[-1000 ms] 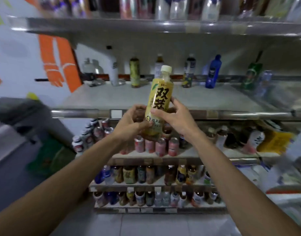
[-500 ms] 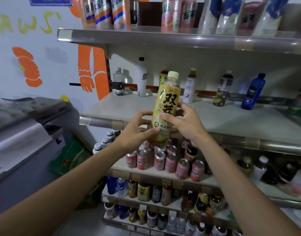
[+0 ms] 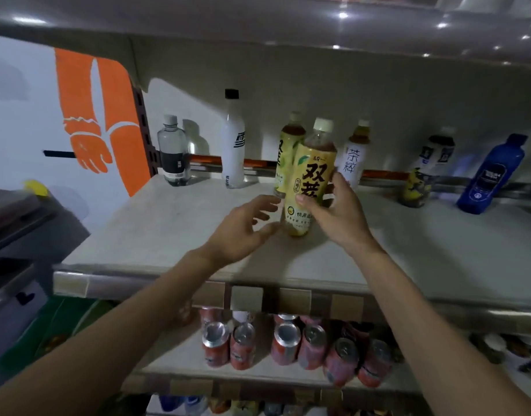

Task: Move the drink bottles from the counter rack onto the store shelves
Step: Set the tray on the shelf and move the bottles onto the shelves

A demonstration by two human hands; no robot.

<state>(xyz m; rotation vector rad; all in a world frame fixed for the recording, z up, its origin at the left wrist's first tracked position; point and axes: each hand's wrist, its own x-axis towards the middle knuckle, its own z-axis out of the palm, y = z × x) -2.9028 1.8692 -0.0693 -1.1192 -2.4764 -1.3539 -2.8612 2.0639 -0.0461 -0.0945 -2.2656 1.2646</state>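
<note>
A yellow-labelled tea bottle (image 3: 310, 178) with a cream cap stands upright on the pale middle shelf (image 3: 144, 235), in front of a matching bottle (image 3: 286, 145). My right hand (image 3: 336, 214) is wrapped around its lower half from the right. Just left of the bottle, my left hand (image 3: 243, 229) has its fingers spread and holds nothing; its fingertips are close to the bottle's base.
Along the shelf's back stand a clear water bottle (image 3: 172, 154), a white bottle (image 3: 233, 145), a white-labelled tea bottle (image 3: 355, 157), a dark-capped bottle (image 3: 423, 169) and a blue bottle (image 3: 492, 175). Red cans (image 3: 285, 346) fill the shelf below. A grey counter (image 3: 21, 223) is at left.
The bottle has gone from mid-air before the shelf edge onto the middle shelf. My left hand has let go of it and opened. The camera has come closer to the shelf.
</note>
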